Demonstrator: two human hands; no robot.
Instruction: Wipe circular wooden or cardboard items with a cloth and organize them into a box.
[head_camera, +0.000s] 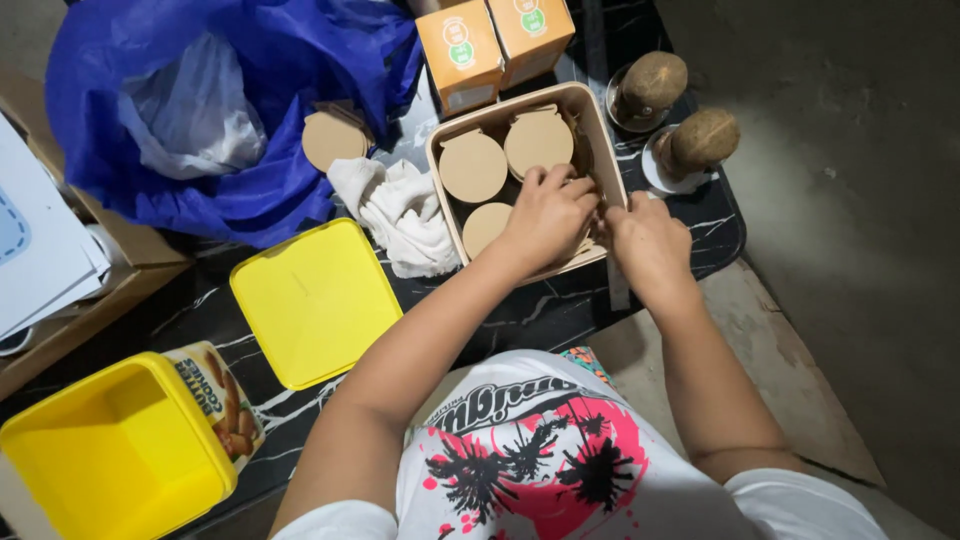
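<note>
While both hands work at the near right corner of a shallow beige box (598, 130), the left hand (548, 214) lies palm down inside it, fingers curled and pressed together over something the pictures do not show. The right hand (650, 240) sits at the box's 4 o'clock edge, fingers bent inward against the rim; whether it pinches anything cannot be told. Three round tan lids (473, 166) lie inside the box, from 9 to 12 o'clock of the left hand. A crumpled white cloth (400, 210) touches the box at its 9 o'clock side. Two orange cartons (490, 45) stand at 12 o'clock, two brown coconut-like shells (680, 110) at 2 o'clock. A flat yellow lid (315, 300) lies at 8 o'clock, the open yellow tub (120, 455) farther along at 8, and a blue plastic bag (230, 100) at 10 o'clock.
</note>
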